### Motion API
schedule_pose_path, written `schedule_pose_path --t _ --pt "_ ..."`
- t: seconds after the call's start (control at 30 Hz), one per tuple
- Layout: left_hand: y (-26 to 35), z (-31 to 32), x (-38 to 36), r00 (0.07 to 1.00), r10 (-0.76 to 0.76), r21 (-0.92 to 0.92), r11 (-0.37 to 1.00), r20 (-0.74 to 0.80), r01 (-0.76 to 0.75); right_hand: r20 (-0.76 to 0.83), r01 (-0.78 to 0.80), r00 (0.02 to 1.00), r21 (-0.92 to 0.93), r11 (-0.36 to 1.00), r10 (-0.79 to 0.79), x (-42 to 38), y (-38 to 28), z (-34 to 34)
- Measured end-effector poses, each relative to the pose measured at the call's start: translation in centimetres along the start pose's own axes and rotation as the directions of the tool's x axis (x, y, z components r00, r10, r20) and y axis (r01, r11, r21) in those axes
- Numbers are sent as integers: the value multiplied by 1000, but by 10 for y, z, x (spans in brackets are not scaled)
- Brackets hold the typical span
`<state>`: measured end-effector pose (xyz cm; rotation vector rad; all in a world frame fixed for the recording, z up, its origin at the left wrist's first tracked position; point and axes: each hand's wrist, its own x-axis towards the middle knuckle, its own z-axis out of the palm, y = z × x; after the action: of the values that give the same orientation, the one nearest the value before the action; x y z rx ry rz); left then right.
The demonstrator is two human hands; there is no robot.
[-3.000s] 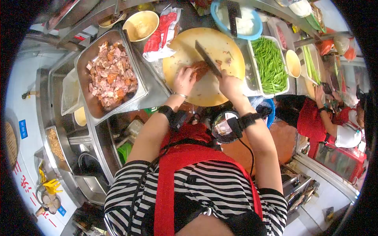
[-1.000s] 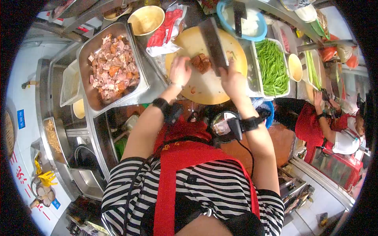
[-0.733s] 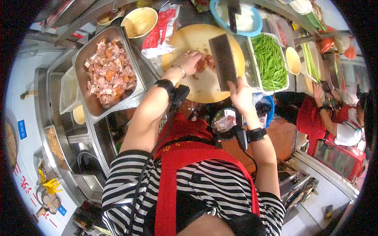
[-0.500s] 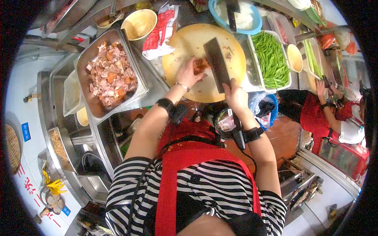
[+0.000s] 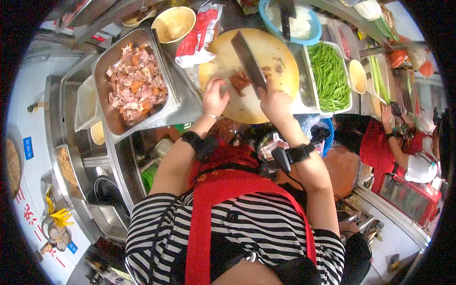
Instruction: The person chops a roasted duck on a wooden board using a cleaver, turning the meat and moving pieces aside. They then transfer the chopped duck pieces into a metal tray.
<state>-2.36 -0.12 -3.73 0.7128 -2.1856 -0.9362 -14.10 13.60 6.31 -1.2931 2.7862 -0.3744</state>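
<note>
On the round yellow chopping board [image 5: 223, 50] lies a piece of reddish-brown meat [image 5: 239, 84]. My right hand [image 5: 276, 102] grips the handle of a cleaver [image 5: 248, 59], whose dark blade stretches up and left across the board beside the meat. My left hand [image 5: 216, 97] is at the board's left edge, apart from the meat, its fingers loosely curled with a gap to the thumb and nothing visible between them. Small scraps [image 5: 279, 66] lie right of the blade.
A metal tray [image 5: 102, 90] of chopped meat stands left, a white tray [image 5: 350, 97] of sliced green vegetables right. Behind the board are a bowl [image 5: 178, 21], a red-and-white bag [image 5: 199, 35] and a blue basin [image 5: 270, 33]. A co-worker's hand [image 5: 387, 114] is far right.
My left hand has let go of the meat and drawn back left. The cleaver has shifted left, its blade now tilted further left. Beneath it, the meat lies free on the board.
</note>
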Motion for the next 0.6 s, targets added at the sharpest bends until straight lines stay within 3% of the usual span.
schedule_pose_path --t 0.07,0.13,0.17,0.2,0.27,0.3,0.4,0.5,0.53,0.6 --pt "-5 -4 -7 998 0 14 1000 -62 0 -32 26 999 79 997 -23 -2 -5 -1" --pt "3 -10 -14 988 -128 -21 992 -87 127 114 -39 992 -60 997 45 -3 -13 28" --pt "5 -6 -13 988 -149 -29 989 -42 148 69 30 997 -209 977 -16 0 -6 69" --pt "2 2 -8 990 -134 -30 991 -48 132 53 27 998 -210 977 -16 4 -9 65" --pt "0 21 -9 1000 1 206 979 -2 -1 37 46 998 -117 992 -42 2 -12 50" --pt "16 16 -4 992 -92 223 972 87 71 142 15 990 -84 996 -2 5 -8 48" --pt "-8 31 2 991 -20 375 926 132 -31 90 -32 996 41 999 29 -5 -4 9" --pt "8 17 19 998 -11 252 968 56 -3 -25 -190 981 106 976 194 -29 24 -9" --pt "12 18 27 998 -9 251 968 66 -8 -65 -164 982 154 974 175 -39 36 -18" --pt "14 30 51 974 166 148 971 155 -189 -32 -190 979 228 955 202 -61 63 -26"
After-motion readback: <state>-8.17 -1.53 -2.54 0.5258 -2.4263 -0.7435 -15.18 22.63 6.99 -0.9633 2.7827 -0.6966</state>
